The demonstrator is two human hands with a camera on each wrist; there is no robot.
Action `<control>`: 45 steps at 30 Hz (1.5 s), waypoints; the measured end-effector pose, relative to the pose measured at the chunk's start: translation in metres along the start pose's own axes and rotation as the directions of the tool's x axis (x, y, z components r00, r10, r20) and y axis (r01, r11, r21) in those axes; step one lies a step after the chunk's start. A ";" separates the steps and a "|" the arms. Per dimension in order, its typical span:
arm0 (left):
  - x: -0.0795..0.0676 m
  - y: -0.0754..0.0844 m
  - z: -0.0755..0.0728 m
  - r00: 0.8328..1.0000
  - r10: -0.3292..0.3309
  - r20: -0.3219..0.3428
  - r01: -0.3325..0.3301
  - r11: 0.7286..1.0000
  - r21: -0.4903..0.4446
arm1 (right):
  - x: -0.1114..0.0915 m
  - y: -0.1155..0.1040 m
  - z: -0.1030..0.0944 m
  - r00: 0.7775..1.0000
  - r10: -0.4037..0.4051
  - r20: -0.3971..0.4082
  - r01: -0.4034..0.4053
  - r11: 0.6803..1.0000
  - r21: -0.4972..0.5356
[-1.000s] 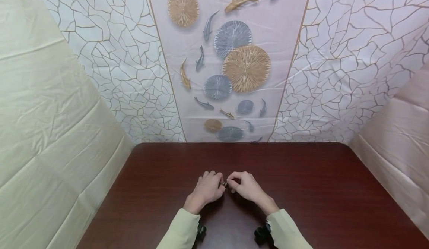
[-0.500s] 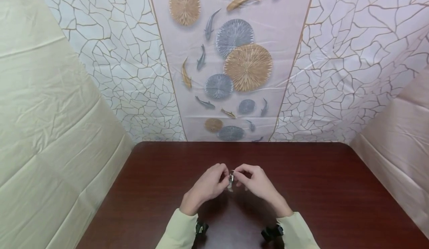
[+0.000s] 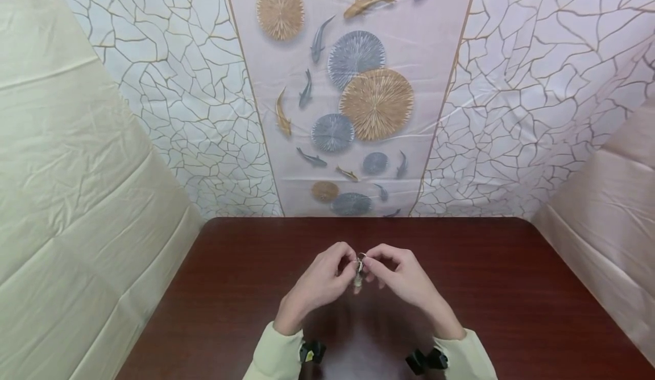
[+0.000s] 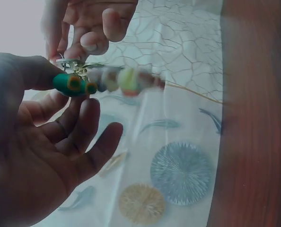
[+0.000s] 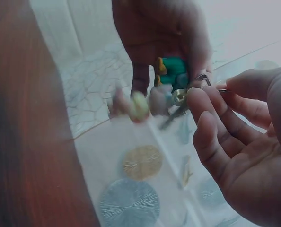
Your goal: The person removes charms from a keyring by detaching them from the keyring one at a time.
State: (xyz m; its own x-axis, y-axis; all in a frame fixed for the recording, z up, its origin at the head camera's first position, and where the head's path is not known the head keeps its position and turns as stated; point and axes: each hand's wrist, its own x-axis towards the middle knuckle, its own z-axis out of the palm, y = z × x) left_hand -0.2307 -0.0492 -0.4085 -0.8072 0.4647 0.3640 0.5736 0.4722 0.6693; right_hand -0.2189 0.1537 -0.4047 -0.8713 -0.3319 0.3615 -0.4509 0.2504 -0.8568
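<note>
A keychain [image 3: 357, 281] hangs between the two hands, above the table. With thumb and fingers, the left hand [image 3: 323, 275] pinches it near a green charm with orange-rimmed spots [image 4: 70, 85]. The right hand [image 3: 405, 273] pinches the thin metal ring [image 3: 361, 255] at its top. In the right wrist view a silver clasp [image 5: 205, 79] and a round brass-coloured piece [image 5: 179, 96] show between the hands. A pale, multicoloured dangling part [image 5: 139, 107] is blurred in both wrist views, so its shape is unclear. Fingers hide part of the ring.
The dark red-brown table [image 3: 245, 255] lies beneath the hands. Behind it hangs a patterned cloth [image 3: 353, 158] with fish and round leaf shapes. Cream cloth [image 3: 102, 198] closes in the left side. Black wrist devices [image 3: 312, 351] sit by the sleeves.
Both hands have moved up in the head view and to the right, bringing the keychain along. Its lower part, mostly hidden a second ago, now shows hanging between them.
</note>
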 end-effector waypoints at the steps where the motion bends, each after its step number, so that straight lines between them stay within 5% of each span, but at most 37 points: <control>1: 0.000 0.002 -0.001 1.000 0.015 -0.016 -0.016 1.000 -0.012 | 0.000 -0.002 -0.001 1.000 -0.007 0.000 0.007 1.000 0.005; 10: 0.002 0.016 -0.009 1.000 0.025 -0.016 -0.027 0.978 -0.205 | -0.002 -0.018 -0.011 0.993 -0.110 -0.031 0.111 0.993 0.029; 22: 0.001 0.037 -0.009 0.984 0.142 -0.111 -0.172 0.927 -0.334 | -0.008 -0.047 -0.020 0.966 -0.234 -0.107 0.239 0.971 0.031; 31: -0.004 0.054 -0.008 0.922 0.325 -0.209 -0.379 0.869 -0.317 | -0.018 -0.061 -0.022 0.880 -0.468 -0.081 0.474 0.875 0.098; 40: -0.006 0.063 -0.011 0.839 0.444 -0.313 -0.490 0.868 -0.082 | -0.022 -0.073 -0.016 0.815 -0.573 -0.091 0.579 0.812 0.074; 45: -0.008 0.067 -0.013 0.819 0.458 -0.345 -0.511 0.857 -0.075 | -0.021 -0.079 -0.014 0.788 -0.606 -0.113 0.614 0.786 0.067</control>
State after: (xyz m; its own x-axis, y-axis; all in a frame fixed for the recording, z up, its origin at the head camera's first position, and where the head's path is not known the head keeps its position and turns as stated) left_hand -0.1880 -0.0310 -0.3584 -0.4464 0.3388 0.8282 0.8931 0.1113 0.4358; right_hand -0.1683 0.1538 -0.3396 -0.4350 -0.3101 0.8453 -0.8767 -0.0682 -0.4762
